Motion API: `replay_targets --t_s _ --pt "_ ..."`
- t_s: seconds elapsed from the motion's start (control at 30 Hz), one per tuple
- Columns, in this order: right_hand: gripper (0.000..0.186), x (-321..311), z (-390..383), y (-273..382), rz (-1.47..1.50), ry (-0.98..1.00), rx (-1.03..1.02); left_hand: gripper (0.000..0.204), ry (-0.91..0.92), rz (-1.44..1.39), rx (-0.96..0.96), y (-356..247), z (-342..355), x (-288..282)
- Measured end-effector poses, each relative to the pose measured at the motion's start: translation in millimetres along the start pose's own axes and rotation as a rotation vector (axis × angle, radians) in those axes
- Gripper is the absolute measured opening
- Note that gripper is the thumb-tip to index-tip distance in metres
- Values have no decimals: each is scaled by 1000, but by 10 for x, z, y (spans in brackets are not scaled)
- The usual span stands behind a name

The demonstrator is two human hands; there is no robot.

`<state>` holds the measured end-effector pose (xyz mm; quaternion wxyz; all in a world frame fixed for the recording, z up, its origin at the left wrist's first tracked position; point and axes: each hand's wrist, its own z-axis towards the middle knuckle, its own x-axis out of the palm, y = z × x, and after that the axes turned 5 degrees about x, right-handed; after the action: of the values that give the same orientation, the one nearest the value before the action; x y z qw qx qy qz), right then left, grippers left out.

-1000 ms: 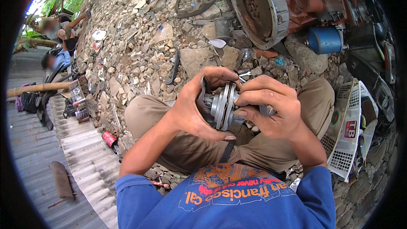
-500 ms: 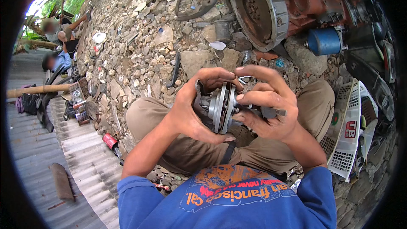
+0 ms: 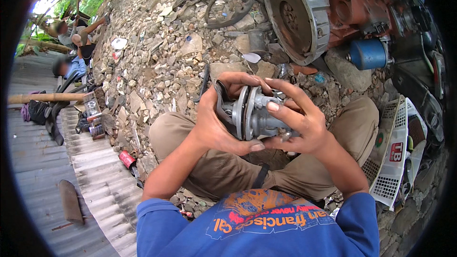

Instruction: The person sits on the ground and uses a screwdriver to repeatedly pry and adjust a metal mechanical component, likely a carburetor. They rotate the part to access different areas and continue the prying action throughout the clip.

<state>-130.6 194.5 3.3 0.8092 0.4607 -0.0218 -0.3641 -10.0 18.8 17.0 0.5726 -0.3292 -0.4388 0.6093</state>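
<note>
A grey cast-metal engine part (image 3: 264, 123) with round flanges is held between my two hands above my crossed legs. My left hand (image 3: 216, 126) wraps round its left side, where a dark, curved piece lies between palm and metal. The thumb lies below and the fingers reach over the top. My right hand (image 3: 304, 121) grips the right-hand body from above and below, its fingertips on the ribbed housing. A dark line runs between the round flanges, which sit side by side. My fingers hide parts of the far and right sides.
A red-brown engine block (image 3: 364, 7) with a round grey bell housing (image 3: 321, 21) and blue canister (image 3: 369, 54) stands at far right. A white plastic crate (image 3: 388, 162) is beside my right knee. Stony ground surrounds me; corrugated sheets (image 3: 100, 181) lie left. Two people sit at far left.
My right fingers have shifted on the engine part, and its ribbed right-hand housing now shows against the flanges. My left hand keeps its hold. The view has moved slightly.
</note>
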Motion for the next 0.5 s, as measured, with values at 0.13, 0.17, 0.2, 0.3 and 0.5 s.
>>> replay_targets --t_s 0.13,0.17,0.2,0.3,0.5 --pt "67 69 -18 -19 -45 -9 -27 91 -14 -2 47 9 -17 29" --pt "68 85 -31 -17 -65 -9 -38 88 -41 -27 49 -2 -14 56" --pt "71 79 -37 3 -74 11 -35 85 -68 -52 51 -17 -10 71" --pt "73 75 -17 81 -60 36 -27 84 -93 -25 65 -5 -31 81" --pt "72 80 23 120 -111 66 -53 84 -45 60 150 -4 24 21"
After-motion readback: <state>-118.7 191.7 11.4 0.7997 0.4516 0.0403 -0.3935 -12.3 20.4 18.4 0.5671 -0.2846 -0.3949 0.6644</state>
